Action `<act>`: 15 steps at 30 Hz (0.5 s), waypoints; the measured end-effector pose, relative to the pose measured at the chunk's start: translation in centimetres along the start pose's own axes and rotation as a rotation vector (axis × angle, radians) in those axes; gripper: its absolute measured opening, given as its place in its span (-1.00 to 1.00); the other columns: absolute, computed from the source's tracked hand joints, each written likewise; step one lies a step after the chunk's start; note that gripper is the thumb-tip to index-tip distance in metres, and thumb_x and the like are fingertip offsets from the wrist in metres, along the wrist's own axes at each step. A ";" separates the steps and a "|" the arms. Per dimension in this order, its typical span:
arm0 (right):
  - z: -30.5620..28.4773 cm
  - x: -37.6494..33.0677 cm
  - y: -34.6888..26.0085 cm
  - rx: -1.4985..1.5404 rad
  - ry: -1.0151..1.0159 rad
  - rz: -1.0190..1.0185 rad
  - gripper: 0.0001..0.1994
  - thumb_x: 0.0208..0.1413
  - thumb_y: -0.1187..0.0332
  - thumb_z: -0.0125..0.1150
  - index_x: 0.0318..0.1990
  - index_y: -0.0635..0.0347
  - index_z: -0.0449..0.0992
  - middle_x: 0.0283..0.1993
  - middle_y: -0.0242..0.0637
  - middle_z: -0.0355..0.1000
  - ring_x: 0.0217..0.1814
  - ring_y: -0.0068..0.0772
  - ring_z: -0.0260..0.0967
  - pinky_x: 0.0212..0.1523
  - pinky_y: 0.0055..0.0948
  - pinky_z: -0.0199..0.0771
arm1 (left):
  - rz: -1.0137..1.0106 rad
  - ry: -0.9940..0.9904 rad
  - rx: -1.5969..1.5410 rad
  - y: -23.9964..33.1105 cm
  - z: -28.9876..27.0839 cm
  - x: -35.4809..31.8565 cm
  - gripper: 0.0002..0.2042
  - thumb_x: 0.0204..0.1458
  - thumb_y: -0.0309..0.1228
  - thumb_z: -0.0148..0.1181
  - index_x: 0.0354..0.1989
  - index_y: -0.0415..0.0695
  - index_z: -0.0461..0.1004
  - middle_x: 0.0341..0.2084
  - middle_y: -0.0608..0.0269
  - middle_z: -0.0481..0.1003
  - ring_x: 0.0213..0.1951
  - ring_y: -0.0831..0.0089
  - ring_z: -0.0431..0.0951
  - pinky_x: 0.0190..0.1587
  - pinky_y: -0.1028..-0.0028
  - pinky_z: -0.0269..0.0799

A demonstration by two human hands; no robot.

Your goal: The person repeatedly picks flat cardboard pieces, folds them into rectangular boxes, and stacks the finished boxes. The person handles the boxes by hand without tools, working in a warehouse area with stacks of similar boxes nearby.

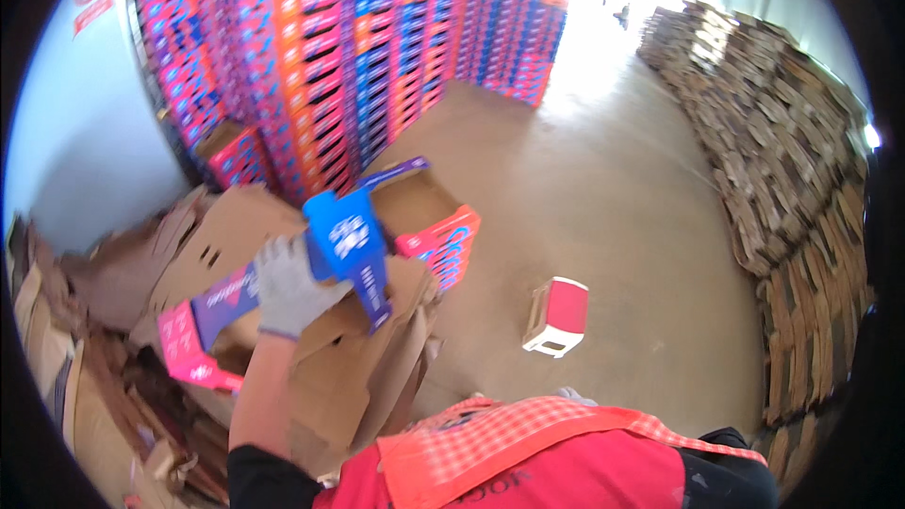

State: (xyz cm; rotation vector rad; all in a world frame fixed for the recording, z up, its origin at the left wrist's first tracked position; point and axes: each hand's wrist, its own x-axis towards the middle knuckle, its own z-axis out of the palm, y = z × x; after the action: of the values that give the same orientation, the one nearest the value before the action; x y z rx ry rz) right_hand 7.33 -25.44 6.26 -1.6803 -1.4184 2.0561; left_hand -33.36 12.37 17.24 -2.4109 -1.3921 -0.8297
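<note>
My left hand [287,287], in a grey work glove, is closed on the edge of a folded cardboard tray [215,313] with purple and pink printed sides. Against its fingers lies a bright blue and purple carton panel [349,234]. Beyond that, an open brown carton [415,203] shows a pink-red printed side. Large brown cardboard sheets [325,386] lie beneath these pieces. Of my right hand [575,396] only a sliver of grey glove shows past my apron; its fingers are hidden.
Tall stacks of pink, blue and orange printed trays [320,57] stand ahead on the left. A small red-topped white stool [566,311] is on the concrete floor [650,226]. Piles of flat brown cardboard [782,141] line the right side. More loose cardboard [94,396] lies at the left.
</note>
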 end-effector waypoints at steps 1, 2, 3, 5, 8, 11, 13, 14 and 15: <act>-0.4 0.5 -1.2 -0.027 -0.039 0.007 -0.66 0.25 0.24 0.04 0.11 0.15 0.48 -0.05 -0.09 0.54 0.01 -0.21 0.49 0.06 -0.31 0.43 | -0.019 -0.032 -0.001 0.0 0.0 0.0 -0.17 -0.43 0.15 0.44 -0.03 -0.26 0.43 -0.17 -0.04 0.41 -0.04 0.02 0.39 0.07 0.11 0.26; -0.8 0.9 -2.6 -0.075 -0.081 0.019 -0.66 0.25 0.24 0.04 0.11 0.15 0.49 -0.05 -0.09 0.55 0.01 -0.21 0.49 0.06 -0.31 0.44 | -0.031 -0.055 -0.004 -0.1 0.0 0.0 -0.16 -0.44 0.16 0.43 -0.03 -0.25 0.43 -0.17 -0.03 0.41 -0.04 0.01 0.39 0.07 0.10 0.25; -1.2 1.4 -4.2 -0.134 -0.135 0.035 -0.66 0.25 0.23 0.04 0.11 0.14 0.49 -0.06 -0.09 0.55 0.01 -0.20 0.50 0.06 -0.31 0.44 | -0.044 -0.067 0.000 -0.1 0.1 0.0 -0.14 -0.44 0.18 0.42 -0.03 -0.27 0.42 -0.16 -0.03 0.41 -0.04 0.02 0.38 0.07 0.10 0.24; -2.0 2.1 -8.2 -0.284 -0.256 0.071 -0.66 0.24 0.23 0.04 0.10 0.13 0.49 -0.06 -0.08 0.55 0.00 -0.19 0.50 0.05 -0.30 0.44 | -0.047 -0.051 0.036 0.0 0.1 0.0 -0.11 -0.43 0.23 0.39 -0.03 -0.30 0.41 -0.16 -0.02 0.41 -0.03 0.05 0.37 0.07 0.11 0.23; -2.9 3.7 -16.4 -0.739 -0.406 0.035 -0.66 0.24 0.23 0.04 0.10 0.12 0.50 -0.08 -0.06 0.56 -0.01 -0.18 0.51 0.04 -0.29 0.45 | -0.084 -0.107 0.063 0.1 0.0 0.0 -0.06 -0.43 0.28 0.39 0.01 -0.32 0.42 -0.16 -0.04 0.40 0.01 0.00 0.36 0.12 0.13 0.23; -4.1 7.2 -25.7 -1.196 0.206 -0.688 -0.84 0.01 0.33 0.18 -0.25 0.08 0.56 -0.33 -0.21 0.51 -0.25 -0.14 0.48 -0.17 -0.16 0.45 | -0.105 -0.114 0.034 0.3 -0.2 0.1 -0.05 -0.45 0.28 0.40 0.00 -0.32 0.41 -0.14 -0.02 0.40 0.01 0.02 0.36 0.13 0.14 0.23; -4.8 11.0 -31.4 -1.255 0.754 -1.170 -0.76 -0.12 0.33 0.35 -0.25 0.09 0.52 -0.04 -0.23 0.44 0.00 -0.06 0.37 -0.04 -0.03 0.37 | -0.121 -0.123 0.036 0.5 -0.3 0.1 -0.06 -0.44 0.28 0.40 0.00 -0.31 0.41 -0.13 -0.02 0.41 0.02 0.03 0.36 0.13 0.15 0.23; -5.3 12.9 -33.9 -1.273 0.895 -1.318 -0.71 -0.11 0.32 0.35 -0.17 0.05 0.51 0.03 -0.21 0.41 0.07 -0.06 0.33 0.05 -0.01 0.31 | -0.129 -0.124 0.047 0.5 -0.5 0.1 -0.06 -0.44 0.28 0.40 -0.01 -0.30 0.41 -0.13 -0.01 0.41 0.02 0.04 0.36 0.13 0.16 0.23; -5.9 14.7 -36.0 -1.325 1.016 -1.319 -0.65 -0.09 0.30 0.34 -0.09 0.00 0.50 0.09 -0.18 0.37 0.15 -0.05 0.29 0.14 0.02 0.26 | -0.125 -0.137 0.059 0.5 -0.5 0.2 -0.08 -0.45 0.29 0.40 -0.02 -0.28 0.42 -0.13 -0.01 0.41 0.02 0.05 0.37 0.13 0.17 0.23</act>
State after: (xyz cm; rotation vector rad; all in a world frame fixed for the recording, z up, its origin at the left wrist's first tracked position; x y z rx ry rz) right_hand -8.93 6.69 22.08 -0.8934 -2.3264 -0.5140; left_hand -33.03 11.98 17.81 -2.3953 -1.6092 -0.6516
